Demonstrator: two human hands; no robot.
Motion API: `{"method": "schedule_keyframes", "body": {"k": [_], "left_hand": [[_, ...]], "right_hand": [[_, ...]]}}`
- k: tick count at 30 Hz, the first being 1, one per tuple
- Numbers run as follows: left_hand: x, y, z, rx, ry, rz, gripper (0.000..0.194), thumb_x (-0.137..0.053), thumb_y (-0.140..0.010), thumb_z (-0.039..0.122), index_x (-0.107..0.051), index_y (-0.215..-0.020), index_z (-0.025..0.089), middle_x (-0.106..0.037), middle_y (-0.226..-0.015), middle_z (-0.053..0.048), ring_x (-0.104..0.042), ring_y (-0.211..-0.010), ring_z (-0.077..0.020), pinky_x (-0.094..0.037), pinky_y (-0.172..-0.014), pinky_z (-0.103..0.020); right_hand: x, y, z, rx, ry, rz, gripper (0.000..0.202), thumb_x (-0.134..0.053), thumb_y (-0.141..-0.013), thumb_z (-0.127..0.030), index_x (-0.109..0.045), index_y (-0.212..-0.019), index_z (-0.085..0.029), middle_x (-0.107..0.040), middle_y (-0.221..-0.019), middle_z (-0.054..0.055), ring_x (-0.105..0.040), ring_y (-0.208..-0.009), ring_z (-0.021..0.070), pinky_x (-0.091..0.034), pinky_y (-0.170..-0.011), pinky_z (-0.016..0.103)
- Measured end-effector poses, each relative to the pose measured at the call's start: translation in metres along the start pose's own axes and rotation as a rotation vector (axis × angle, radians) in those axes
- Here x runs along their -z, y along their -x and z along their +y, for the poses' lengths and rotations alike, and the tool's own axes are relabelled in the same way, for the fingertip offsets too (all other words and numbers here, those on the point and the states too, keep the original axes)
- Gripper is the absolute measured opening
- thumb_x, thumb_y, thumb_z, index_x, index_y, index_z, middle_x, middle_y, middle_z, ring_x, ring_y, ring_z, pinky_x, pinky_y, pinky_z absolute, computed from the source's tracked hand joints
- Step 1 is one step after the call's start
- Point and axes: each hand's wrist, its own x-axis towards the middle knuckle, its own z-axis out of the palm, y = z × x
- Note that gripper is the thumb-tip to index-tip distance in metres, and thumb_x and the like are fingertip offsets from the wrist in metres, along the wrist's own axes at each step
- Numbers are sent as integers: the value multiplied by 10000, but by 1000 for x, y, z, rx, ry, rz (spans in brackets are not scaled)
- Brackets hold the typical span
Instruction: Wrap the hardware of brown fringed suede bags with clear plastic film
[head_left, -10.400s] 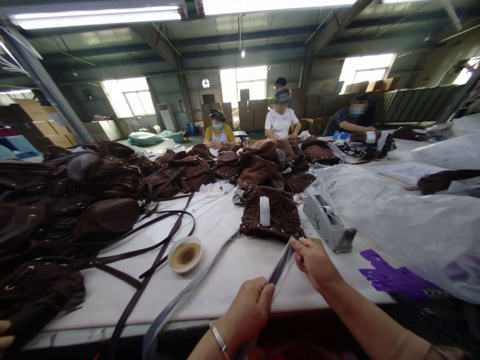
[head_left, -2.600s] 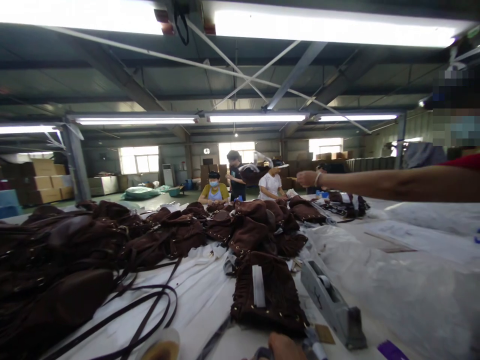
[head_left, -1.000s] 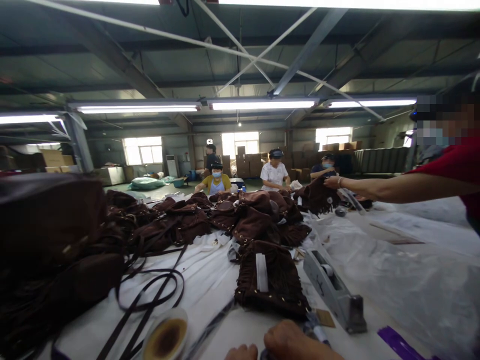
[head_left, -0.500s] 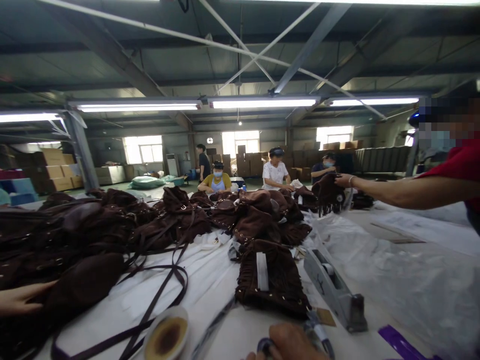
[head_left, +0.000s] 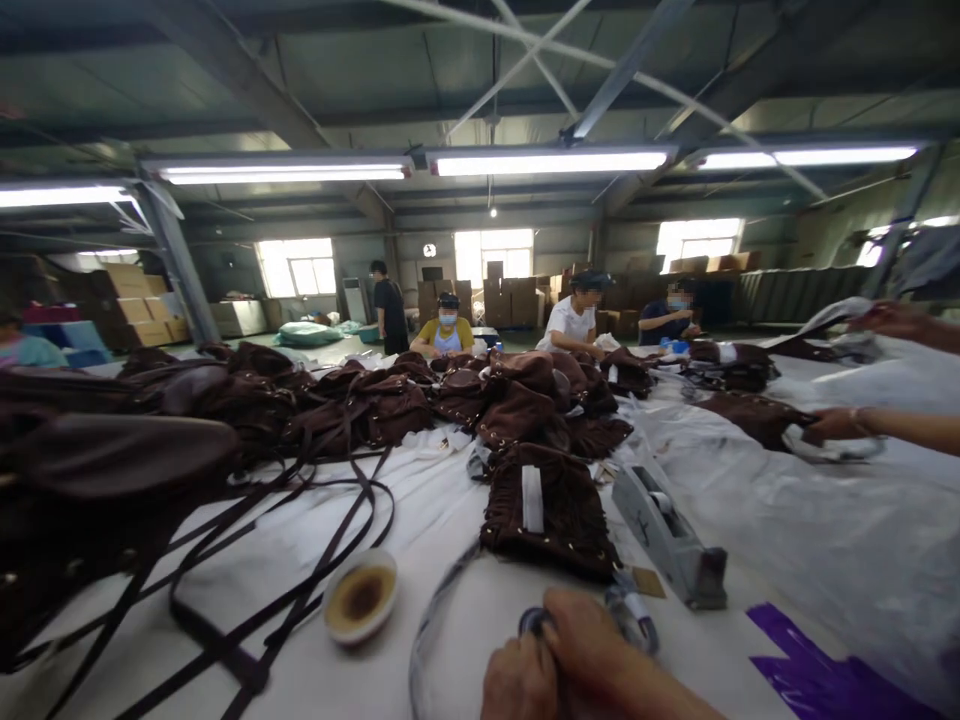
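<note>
At the bottom of the head view my two hands are close together, touching. My right hand (head_left: pixel 589 635) has its fingers closed on a small round, dark blue-grey thing (head_left: pixel 534 621), whose kind I cannot make out. My left hand (head_left: pixel 519 678) is closed against it, fingertips pinched; whatever they hold is hidden. Beyond them lies a dark brown fringed bag (head_left: pixel 577 515) with gold-coloured eyelets and a white strip (head_left: pixel 532 498) on it. Left of my hands a thin grey cord or strap (head_left: pixel 421 640) curves over the white table surface (head_left: pixel 292 655).
A grey tape dispenser (head_left: pixel 667 535) stands right of the bag. A white dish (head_left: pixel 361 597) of brownish liquid sits left. Brown bags (head_left: pixel 525 405) pile up behind, long straps (head_left: pixel 322 560) trailing. Purple plastic (head_left: pixel 832 660) lies right. A co-worker's hand (head_left: pixel 836 425) touches a brown bag there.
The view has tilted down, and my hands show more fully. A hand on a bag at the left edge has gone from view. The co-worker at right has lowered a bag to the table.
</note>
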Motion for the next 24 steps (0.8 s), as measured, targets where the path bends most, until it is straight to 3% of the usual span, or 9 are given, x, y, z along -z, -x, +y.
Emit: {"method": "schedule_keyframes", "body": {"k": [2,7,9,11,15,17,20,24], "left_hand": [[17,12,3,-69,-3,-5,250,-472,-913,147,-617,-1110,200,-670,-970,-115,-639,-855,-270,-499,-694,-365],[68,33,-11,-199,-13,-50,209,-488,-925,180,-575,-1111,212,-643,-995,-79,-609,-883,-251,-508,-740,-380],[78,31,-15,-215,-12,-113,193,-491,-927,182,-591,-1087,223,-650,-973,-67,-615,-862,-240,-512,-728,-366],[77,26,-13,-196,6,-141,191,-492,-928,184,-606,-1077,219,-659,-945,-66,-622,-838,-229,-514,-714,-347],[62,21,4,-80,16,-49,257,-456,-931,140,-595,-1144,175,-661,-955,-93,-626,-839,-235,-519,-716,-361],[57,22,11,-50,4,-36,263,-437,-930,116,-597,-1135,150,-657,-957,-108,-626,-843,-244,-520,-716,-377],[61,22,6,-128,9,-81,220,-462,-937,155,-598,-1110,154,-653,-971,-108,-629,-856,-241,-517,-719,-368],[78,21,-25,-263,-12,-173,278,-557,-926,339,-564,-1182,231,-650,-938,-72,-633,-809,-228,-505,-698,-349]], "right_hand": [[5,0,4,125,53,-30,235,-494,-856,-193,-707,-945,-148,-737,-958,139,-681,-919,268,-430,-734,303],[21,-6,16,605,151,-129,224,-491,-885,-252,-682,-931,-146,-724,-917,124,-671,-812,235,-406,-688,297],[24,-6,17,677,134,-142,221,-489,-891,-270,-677,-928,-159,-723,-916,110,-668,-818,225,-411,-700,294],[25,-3,14,589,84,-109,222,-513,-885,-311,-674,-947,-172,-722,-941,104,-668,-867,230,-423,-732,295],[19,6,1,110,39,-53,319,-509,-887,-408,-682,-950,-146,-732,-946,151,-684,-893,281,-448,-725,328],[16,9,-4,27,62,-79,311,-469,-906,-359,-690,-929,-143,-739,-927,157,-696,-876,292,-448,-695,332],[17,6,-2,143,106,-107,279,-461,-903,-294,-698,-934,-151,-743,-933,146,-700,-879,289,-442,-681,323],[29,-2,9,474,120,-179,266,-487,-909,-321,-698,-931,-162,-742,-948,126,-691,-885,258,-438,-724,310]]}}
